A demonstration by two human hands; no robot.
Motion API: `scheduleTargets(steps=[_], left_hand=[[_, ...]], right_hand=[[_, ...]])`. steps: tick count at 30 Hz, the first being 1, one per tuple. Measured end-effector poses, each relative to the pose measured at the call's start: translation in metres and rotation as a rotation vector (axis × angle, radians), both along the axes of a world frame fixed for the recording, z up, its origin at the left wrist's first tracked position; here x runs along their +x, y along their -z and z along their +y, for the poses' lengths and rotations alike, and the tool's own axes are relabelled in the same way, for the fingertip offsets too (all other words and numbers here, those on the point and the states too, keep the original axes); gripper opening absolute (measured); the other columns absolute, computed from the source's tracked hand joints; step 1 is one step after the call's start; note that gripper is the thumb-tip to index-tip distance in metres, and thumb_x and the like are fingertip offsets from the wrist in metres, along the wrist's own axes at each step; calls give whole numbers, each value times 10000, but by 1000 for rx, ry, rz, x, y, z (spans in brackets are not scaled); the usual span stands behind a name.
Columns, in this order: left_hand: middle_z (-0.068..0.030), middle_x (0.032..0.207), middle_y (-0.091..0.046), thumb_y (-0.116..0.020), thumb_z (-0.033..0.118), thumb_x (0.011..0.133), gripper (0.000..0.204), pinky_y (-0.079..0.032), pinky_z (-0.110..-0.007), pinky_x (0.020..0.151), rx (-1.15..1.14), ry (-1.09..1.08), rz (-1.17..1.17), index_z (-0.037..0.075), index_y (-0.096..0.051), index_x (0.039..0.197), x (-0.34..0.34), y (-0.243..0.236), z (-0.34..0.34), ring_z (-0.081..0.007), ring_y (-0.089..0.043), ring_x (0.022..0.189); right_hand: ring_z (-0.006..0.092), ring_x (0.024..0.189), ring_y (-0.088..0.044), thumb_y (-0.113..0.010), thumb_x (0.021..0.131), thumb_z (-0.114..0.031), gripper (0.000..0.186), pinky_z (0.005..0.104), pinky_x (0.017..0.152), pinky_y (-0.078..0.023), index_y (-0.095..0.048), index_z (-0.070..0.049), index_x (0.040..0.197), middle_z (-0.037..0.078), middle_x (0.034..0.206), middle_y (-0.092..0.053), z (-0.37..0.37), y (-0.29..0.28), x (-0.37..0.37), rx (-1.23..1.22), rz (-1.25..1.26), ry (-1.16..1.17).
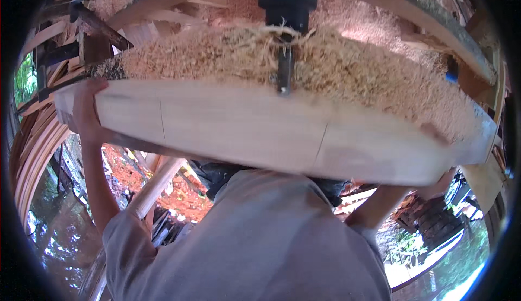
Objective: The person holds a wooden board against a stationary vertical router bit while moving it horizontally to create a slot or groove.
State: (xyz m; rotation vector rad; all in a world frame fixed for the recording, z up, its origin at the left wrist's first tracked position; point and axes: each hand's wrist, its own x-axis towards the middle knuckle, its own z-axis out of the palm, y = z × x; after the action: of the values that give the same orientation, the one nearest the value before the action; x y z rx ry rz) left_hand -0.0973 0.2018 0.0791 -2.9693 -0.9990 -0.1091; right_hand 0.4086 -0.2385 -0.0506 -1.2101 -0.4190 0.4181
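Observation:
A long pale wooden board with a curved edge lies across the view in front of me, marked with two thin dark lines. My left hand is closed around its left end, fingers over the top. My right hand grips the right end from the near edge; it is blurred, and some fingers show faintly on top. Just behind the board's far edge, a dark upright machine spindle carries a metal cutter bit. Whether the bit touches the wood I cannot tell.
A thick heap of sawdust and shavings covers the surface behind the board, with stringy shavings caught around the bit. Curved wooden pieces lie farther back. Stacked curved strips stand at the left. A round pole slants below the board.

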Motion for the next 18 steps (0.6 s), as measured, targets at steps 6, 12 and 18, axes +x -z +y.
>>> scheduleTargets(steps=[6, 12, 18], left_hand=[[-177, 1062, -651, -808, 559, 566, 752, -461, -484, 938, 6, 47, 34, 21, -624, 1058, -6, 4, 8, -405, -623, 1030], [-180, 1070, -650, -814, 444, 596, 671, -463, -472, 944, -8, 97, -9, 25, -618, 1081, -8, -6, 1, -399, -621, 1049], [-176, 1077, -663, -780, 432, 552, 692, -461, -485, 969, 57, -83, 27, 24, -621, 1087, 0, 6, 10, -416, -626, 1058]], right_hand=[[420, 1175, -527, -342, 965, -591, 703, 618, 1026, -407, -533, -13, 1317, 260, 1290, -574, 1, -1, -3, 61, 33, -25], [428, 1155, -542, -346, 974, -586, 693, 627, 1008, -414, -543, -11, 1308, 268, 1294, -578, -40, 9, -20, 150, -19, -161], [436, 1136, -558, -351, 984, -582, 684, 635, 989, -422, -552, -10, 1300, 276, 1298, -582, 16, -2, -4, 25, 27, 28]])
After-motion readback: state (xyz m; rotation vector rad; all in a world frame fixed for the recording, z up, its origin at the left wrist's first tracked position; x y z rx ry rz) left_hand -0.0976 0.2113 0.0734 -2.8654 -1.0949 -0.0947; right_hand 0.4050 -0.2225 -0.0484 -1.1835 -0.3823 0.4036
